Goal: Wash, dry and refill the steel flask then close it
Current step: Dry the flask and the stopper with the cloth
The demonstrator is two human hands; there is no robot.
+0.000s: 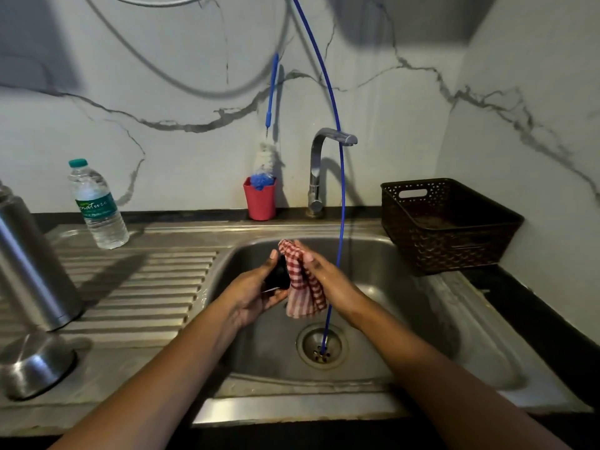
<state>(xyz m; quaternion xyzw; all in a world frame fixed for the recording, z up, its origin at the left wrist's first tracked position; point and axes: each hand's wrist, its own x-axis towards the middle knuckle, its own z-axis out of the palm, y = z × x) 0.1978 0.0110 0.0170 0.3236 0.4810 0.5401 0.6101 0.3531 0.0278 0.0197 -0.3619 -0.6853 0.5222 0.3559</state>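
The steel flask [31, 264] stands upright on the drainboard at the far left, its top cut off by the frame edge. A steel cup-shaped cap [35, 362] lies upside down in front of it. Over the sink basin [406, 303] my left hand [250, 293] grips a small black stopper [277, 276]. My right hand [328, 280] holds a red-and-white checked cloth [303, 287] and presses it against the stopper. A plastic water bottle [97, 206] with a green cap stands on the drainboard behind.
A red cup [259, 203] with a blue bottle brush [264, 164] stands beside the tap [319, 170]. A thin blue hose [341, 196] hangs down into the drain [321, 345]. A dark perforated basket [448, 222] sits at the right of the sink.
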